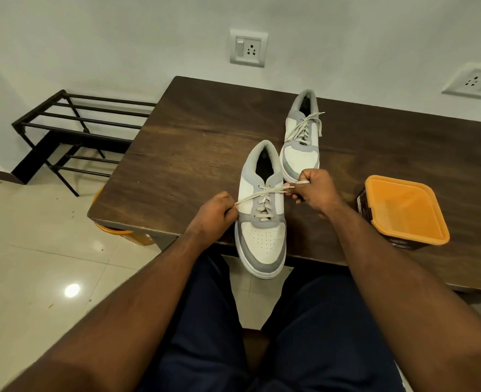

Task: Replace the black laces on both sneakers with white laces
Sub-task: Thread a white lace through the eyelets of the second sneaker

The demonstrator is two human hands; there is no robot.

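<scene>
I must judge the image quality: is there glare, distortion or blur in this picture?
Head view: a bright glare spot on the floor tile; wide-angle bending curves the table edges and stretches the forearms; near sneaker, lace and both hands, left and right, look sharp.

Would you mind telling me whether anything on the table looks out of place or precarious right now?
One thing: the near sneaker sits with its toe well past the table's front edge, so it looks ready to tip. Both the left hand and right hand pinch its white lace ends. Nothing looks spilled or damaged.
</scene>
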